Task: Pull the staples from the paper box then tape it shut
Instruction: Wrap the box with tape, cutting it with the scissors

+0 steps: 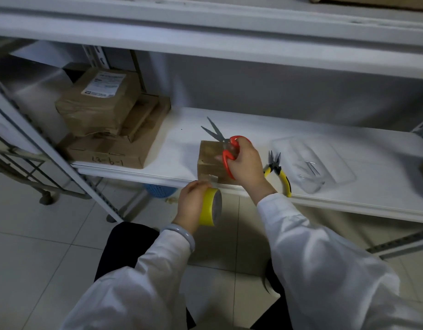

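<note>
A small brown paper box (208, 160) sits at the front edge of the white shelf (182, 136). Clear tape runs over its top and down its front face to a tape roll with a yellow core (211, 207). My left hand (191, 206) grips that roll just below the shelf edge. My right hand (245, 163) holds red-handled scissors (226, 145) over the box, their blades spread and pointing up and to the left. The right side of the box is hidden behind my right hand.
Yellow-handled pliers (278, 173) lie right of the box. A clear plastic tray (313, 163) with a few staples stands further right. Stacked brown parcels (110, 120) fill the shelf's left end. Another shelf (205, 32) hangs above. A blue basket (159, 190) sits on the tiled floor.
</note>
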Demonstrator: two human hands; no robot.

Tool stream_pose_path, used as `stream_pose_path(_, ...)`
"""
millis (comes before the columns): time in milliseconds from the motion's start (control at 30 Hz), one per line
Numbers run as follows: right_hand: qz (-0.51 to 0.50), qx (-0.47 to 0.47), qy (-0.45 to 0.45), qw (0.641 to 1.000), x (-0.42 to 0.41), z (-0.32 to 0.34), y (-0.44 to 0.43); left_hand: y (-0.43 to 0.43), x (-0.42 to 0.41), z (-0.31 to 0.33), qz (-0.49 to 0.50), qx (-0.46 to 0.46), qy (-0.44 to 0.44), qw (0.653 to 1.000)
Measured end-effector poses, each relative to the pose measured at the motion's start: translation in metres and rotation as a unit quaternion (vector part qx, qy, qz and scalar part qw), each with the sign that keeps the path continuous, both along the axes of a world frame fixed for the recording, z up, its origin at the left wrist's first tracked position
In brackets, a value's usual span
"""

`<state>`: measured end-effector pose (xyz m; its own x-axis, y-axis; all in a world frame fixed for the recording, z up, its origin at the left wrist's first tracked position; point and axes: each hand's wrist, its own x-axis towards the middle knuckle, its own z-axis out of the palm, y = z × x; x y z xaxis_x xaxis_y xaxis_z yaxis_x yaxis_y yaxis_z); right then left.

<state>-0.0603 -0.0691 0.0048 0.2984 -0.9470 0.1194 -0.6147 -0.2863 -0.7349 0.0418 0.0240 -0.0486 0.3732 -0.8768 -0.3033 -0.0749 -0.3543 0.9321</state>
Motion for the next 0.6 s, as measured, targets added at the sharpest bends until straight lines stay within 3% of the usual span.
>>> stream_pose_path(100,0.096,0.127,0.029,0.987,-0.014,0.011,0.005,0.003,-0.006,0.007,0.05,-0.045,0.123,0.99)
stream_pose_path(167,0.138,0.166,0.071,0.974,-0.021,0.013,0.009,0.006,-0.013,0.012,0.066,-0.067,0.14,0.986)
stream_pose_path(267,0.133,0.18,0.062,0.973,-0.027,0.016,0.014,0.006,-0.022,0.018,0.07,-0.105,0.125,0.984)
stream_pose_path(600,0.1,0.139,-0.016,0.985,-0.04,0.036,0.021,0.012,-0.038,0.031,0.016,-0.004,0.078,0.997)
